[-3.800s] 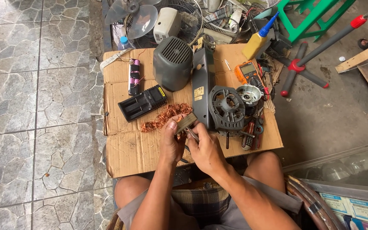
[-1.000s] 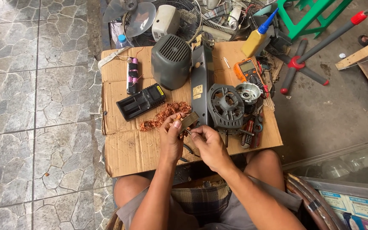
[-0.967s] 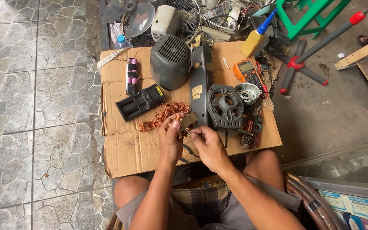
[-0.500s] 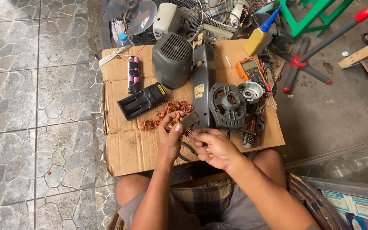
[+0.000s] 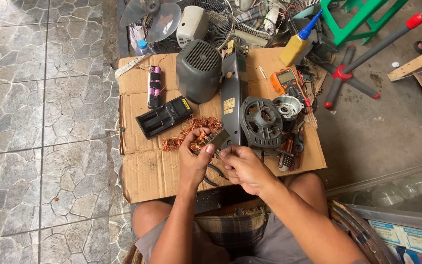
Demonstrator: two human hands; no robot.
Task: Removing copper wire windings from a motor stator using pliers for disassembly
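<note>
Stator (image 5: 216,138) sits pinched in my left hand (image 5: 195,159) near the cardboard's (image 5: 142,171) front edge, so my right hand (image 5: 242,164) should draw its gripped wire gently.

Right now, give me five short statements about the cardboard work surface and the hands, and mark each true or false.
1. Both hands, left hand and right hand, hold a small grey metal motor part over the flattened brown cardboard sheet. True.
2. The tangle of loose copper wire lies on the tiled floor. False: it lies on the cardboard, by the left hand.
3. The grey domed plastic motor cover sits at the cardboard's far side. True.
4. The orange handheld multimeter rests in the person's lap. False: it lies far right on the cardboard.
5. The black rectangular battery charger stands on the green plastic stool. False: it lies on the cardboard.
</note>
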